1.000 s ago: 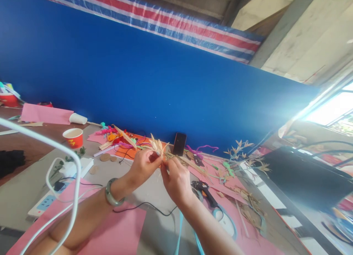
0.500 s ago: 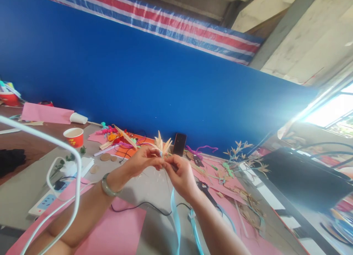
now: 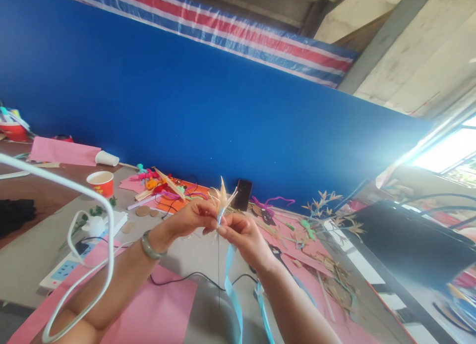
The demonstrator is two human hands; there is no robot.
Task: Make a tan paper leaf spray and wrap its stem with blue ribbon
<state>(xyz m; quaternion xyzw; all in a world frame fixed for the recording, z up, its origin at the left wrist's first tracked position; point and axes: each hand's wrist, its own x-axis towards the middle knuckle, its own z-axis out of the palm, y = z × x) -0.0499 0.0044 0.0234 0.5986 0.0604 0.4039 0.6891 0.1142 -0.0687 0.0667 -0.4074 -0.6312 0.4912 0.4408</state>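
Between my two hands a pale straw-coloured flower [image 3: 223, 198], made of pointed dry leaves, stands upright with a thin dark stem [image 3: 219, 272] hanging below. My left hand [image 3: 195, 216] pinches the flower's base from the left, its fingers closed. From the right, my right hand [image 3: 241, 233] is closed at the same spot, thumb and finger pressed on the light blue ribbon [image 3: 231, 279] at the base. The ribbon trails down from the right hand towards the near edge. Just where it wraps the stem is partly hidden by the fingers.
A phone [image 3: 243, 195] leans on the blue partition [image 3: 208, 101]. Pink paper [image 3: 163, 304], a black cable [image 3: 186, 278] and dried leaf scraps [image 3: 336, 277] lie around. At left are a paper cup [image 3: 100, 184], a power strip [image 3: 61, 272] and a white cable [image 3: 109, 235]. Finished-looking dry flowers [image 3: 327, 205] lie right.
The flower has turned between my fingers, and its stem now hangs straight down. My right hand has shifted slightly right and lower; the ribbon's upper part has swung left.
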